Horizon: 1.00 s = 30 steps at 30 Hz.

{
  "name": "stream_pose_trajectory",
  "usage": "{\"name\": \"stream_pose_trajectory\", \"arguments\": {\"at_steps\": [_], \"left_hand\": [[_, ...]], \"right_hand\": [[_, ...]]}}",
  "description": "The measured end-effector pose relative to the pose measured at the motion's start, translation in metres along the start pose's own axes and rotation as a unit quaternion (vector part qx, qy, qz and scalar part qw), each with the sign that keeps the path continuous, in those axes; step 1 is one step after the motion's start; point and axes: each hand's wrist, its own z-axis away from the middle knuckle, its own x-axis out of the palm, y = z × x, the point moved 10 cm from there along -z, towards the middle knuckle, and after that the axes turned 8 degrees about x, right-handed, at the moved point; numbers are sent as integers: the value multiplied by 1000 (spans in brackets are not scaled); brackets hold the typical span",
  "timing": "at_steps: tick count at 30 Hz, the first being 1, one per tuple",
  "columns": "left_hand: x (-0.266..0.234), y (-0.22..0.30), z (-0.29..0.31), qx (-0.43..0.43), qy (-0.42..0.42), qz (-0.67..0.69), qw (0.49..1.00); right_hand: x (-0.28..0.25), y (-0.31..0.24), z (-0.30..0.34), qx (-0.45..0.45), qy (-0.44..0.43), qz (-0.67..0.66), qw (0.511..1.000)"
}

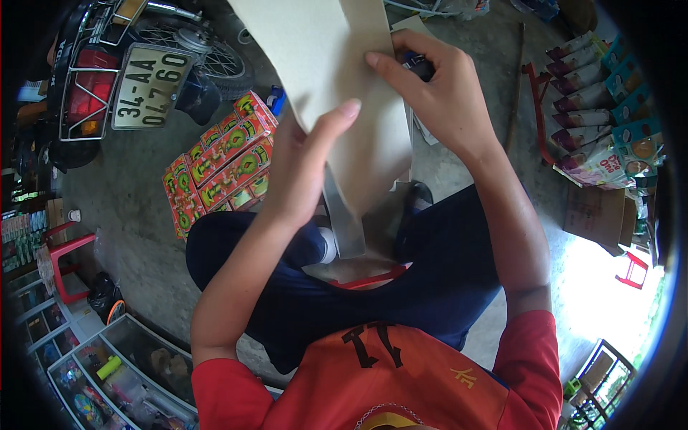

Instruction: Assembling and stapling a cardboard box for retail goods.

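Characters (pixel 130 110) on licence plate (pixel 152 87), black number (pixel 358 342) on red shirt (pixel 416 383), lettering (pixel 609 165) on packets (pixel 591 122)

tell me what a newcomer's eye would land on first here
Probably the pale sheet at top centre, held between the left hand and right hand. Next might come the bright red boxes on the floor to its left, then the motorbike at the upper left.
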Motion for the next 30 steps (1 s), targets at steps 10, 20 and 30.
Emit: {"name": "stream_pose_trajectory", "arguments": {"at_steps": [10,20,30], "left_hand": [[-10,3,-3,-25,36,56,997],[-6,5,1,12,25,0,1000],[-6,-9,0,-72,22,133,988]], "right_hand": [[11,6,0,18,-67,69,995],[33,-34,34,-155,80,240,955],[-1,-1,1,-46,6,61,997]]}}
